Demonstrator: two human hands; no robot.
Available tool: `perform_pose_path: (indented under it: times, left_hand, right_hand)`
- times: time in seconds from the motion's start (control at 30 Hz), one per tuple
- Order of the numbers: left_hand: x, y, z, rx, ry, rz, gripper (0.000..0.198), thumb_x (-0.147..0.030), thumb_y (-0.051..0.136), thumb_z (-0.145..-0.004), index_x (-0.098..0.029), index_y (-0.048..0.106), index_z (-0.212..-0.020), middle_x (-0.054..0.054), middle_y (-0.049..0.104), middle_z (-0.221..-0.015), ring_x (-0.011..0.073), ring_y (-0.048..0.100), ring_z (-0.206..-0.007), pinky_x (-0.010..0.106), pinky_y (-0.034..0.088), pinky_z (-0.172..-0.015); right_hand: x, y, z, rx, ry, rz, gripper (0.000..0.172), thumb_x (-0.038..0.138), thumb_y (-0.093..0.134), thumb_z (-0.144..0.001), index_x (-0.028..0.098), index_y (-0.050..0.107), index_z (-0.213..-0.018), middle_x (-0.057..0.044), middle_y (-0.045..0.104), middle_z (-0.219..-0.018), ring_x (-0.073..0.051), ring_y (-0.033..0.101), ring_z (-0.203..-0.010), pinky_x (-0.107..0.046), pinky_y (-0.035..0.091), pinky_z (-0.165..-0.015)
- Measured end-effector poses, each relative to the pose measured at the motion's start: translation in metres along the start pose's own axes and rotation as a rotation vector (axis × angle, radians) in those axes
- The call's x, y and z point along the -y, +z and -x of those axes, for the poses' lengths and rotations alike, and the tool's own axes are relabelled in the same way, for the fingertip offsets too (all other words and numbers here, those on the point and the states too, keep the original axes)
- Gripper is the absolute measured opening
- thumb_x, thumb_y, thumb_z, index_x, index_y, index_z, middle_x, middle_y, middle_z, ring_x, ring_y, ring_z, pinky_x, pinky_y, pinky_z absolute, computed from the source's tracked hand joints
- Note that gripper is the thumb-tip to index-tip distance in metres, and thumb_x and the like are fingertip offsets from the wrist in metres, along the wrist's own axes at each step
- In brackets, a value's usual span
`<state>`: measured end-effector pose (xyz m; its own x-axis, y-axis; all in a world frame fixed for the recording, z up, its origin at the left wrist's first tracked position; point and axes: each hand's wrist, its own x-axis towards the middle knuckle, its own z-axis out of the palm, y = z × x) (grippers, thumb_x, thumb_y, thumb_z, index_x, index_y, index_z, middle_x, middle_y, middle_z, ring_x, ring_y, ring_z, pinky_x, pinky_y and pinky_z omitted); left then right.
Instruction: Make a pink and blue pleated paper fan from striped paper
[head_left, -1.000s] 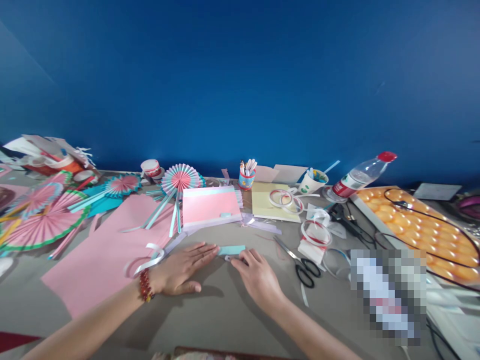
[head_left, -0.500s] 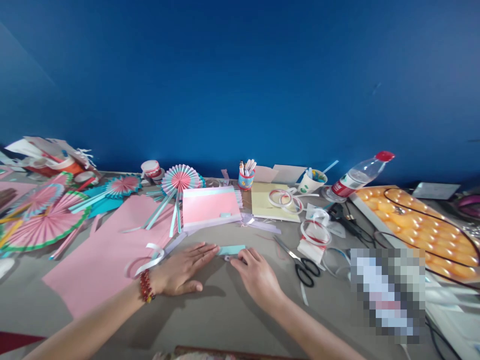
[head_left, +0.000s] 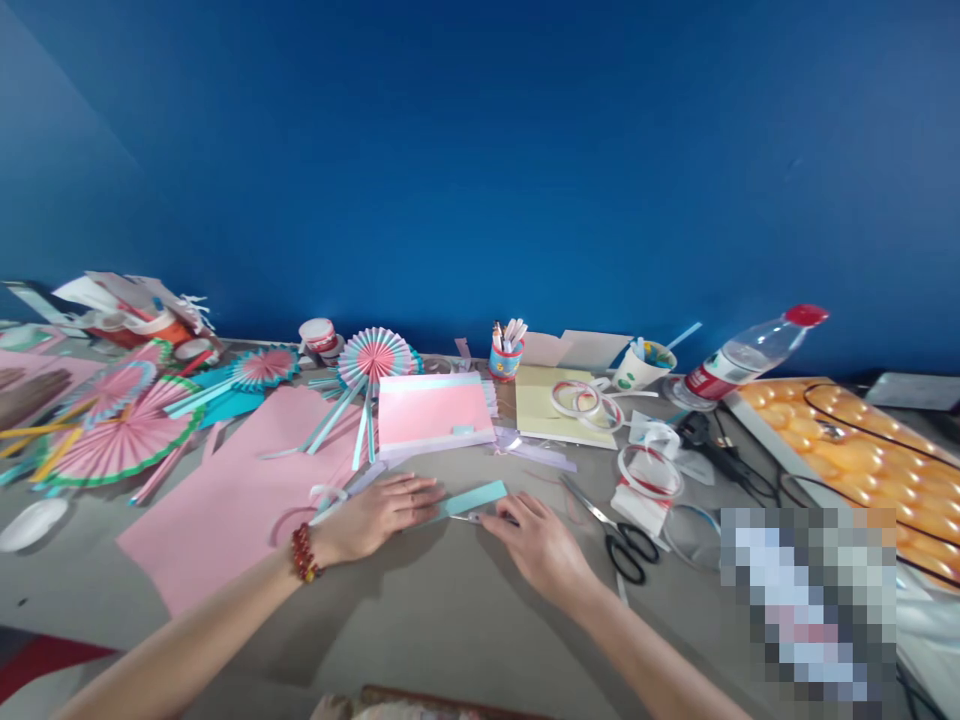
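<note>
Two hands touch a blue paper strip (head_left: 476, 497). The left hand (head_left: 382, 515) lies flat and open; I cannot tell if the right hand (head_left: 544, 545) pinches. Scissors (head_left: 622, 535) lie just beside it.

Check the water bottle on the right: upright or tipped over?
Tipped. The water bottle lies slanted, its red cap on and pointing right, base near the paper cup.

Paper strip (head_left: 475, 498) between hands, scissors (head_left: 611, 527) right, folded fans (head_left: 120, 430) far left
</note>
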<state>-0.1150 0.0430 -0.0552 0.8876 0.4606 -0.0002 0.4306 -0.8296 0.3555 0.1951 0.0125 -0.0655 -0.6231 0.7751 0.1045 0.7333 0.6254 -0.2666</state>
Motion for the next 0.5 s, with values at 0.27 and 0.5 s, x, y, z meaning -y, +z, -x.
perform_pose_path:
  times: [0.27, 0.5]
  left_hand:
    - [0.0051, 0.0055, 0.0005, 0.002, 0.019, -0.021, 0.054, -0.016, 0.038, -0.1, -0.032, 0.029, -0.151, -0.001, 0.034, -0.156, 0.0189, 0.023, -0.147, 0.042, 0.017, -0.121]
    - [0.004, 0.0075, 0.0006, 0.01, -0.015, -0.04, 0.052, -0.017, 0.037, -0.101, -0.031, 0.03, -0.15, -0.001, 0.033, -0.156, 0.0175, 0.021, -0.147, 0.041, 0.015, -0.121]
  right_hand:
    - [-0.0002, 0.0021, 0.0003, -0.016, 0.002, 0.002, 0.034, 0.01, 0.05, -0.093, 0.029, 0.066, -0.116, -0.005, 0.06, -0.096, -0.02, 0.055, -0.086, -0.031, 0.045, -0.078]
    - [-0.0004, 0.0032, -0.0005, -0.04, -0.032, 0.0, 0.036, 0.007, 0.049, -0.09, 0.028, 0.066, -0.115, -0.006, 0.06, -0.094, -0.019, 0.054, -0.085, -0.029, 0.045, -0.075]
